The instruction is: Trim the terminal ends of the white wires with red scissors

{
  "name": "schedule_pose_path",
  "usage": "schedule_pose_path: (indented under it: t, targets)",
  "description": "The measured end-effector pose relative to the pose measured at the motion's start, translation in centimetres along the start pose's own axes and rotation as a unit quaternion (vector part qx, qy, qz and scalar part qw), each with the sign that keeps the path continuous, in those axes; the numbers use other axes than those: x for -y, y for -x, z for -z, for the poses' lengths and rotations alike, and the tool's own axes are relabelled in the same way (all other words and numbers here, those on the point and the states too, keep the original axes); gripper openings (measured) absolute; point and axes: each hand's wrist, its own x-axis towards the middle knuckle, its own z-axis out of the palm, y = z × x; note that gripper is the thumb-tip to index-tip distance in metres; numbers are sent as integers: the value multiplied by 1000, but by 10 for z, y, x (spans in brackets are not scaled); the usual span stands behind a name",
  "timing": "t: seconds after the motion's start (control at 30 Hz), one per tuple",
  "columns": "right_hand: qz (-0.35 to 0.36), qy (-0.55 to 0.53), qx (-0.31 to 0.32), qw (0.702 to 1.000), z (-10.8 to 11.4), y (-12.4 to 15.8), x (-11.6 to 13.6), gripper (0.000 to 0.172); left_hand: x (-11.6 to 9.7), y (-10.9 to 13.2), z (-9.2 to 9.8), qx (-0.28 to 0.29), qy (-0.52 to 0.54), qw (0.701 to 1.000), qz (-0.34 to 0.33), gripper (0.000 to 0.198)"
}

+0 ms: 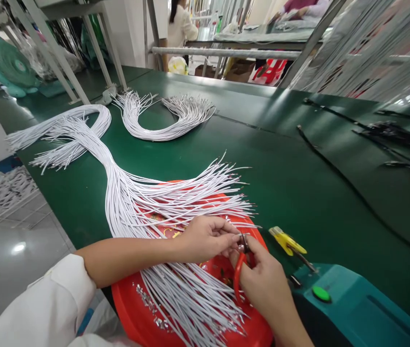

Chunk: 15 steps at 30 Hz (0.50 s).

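Note:
A long bundle of thin white wires (125,197) runs across the green table (292,183) and fans out over a round red tray (136,313) in front of me. My left hand (205,238) rests on the wires and pinches a wire end between its fingertips. My right hand (263,284) is closed on a red-handled cutter (240,267), whose metal jaws meet the left fingertips. Small silvery bits lie scattered in the tray.
A yellow-handled tool (287,242) lies on the table beside a teal machine (349,308) with a green button (321,294). More white wire bundles (161,120) lie farther back, black cables (389,132) to the right. A person works at a distant bench.

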Motion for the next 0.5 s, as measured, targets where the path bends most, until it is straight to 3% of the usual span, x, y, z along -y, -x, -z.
schedule_pose_path:
  t: [0.27, 0.5]
  targets:
    - [-25, 20, 38, 999, 2, -3, -1, 15, -2, 1, -1, 5, -7, 1000, 12, 6]
    - [-21, 7, 27, 999, 1, -3, 1, 12, -2, 1, -3, -3, 14, 999, 36, 8]
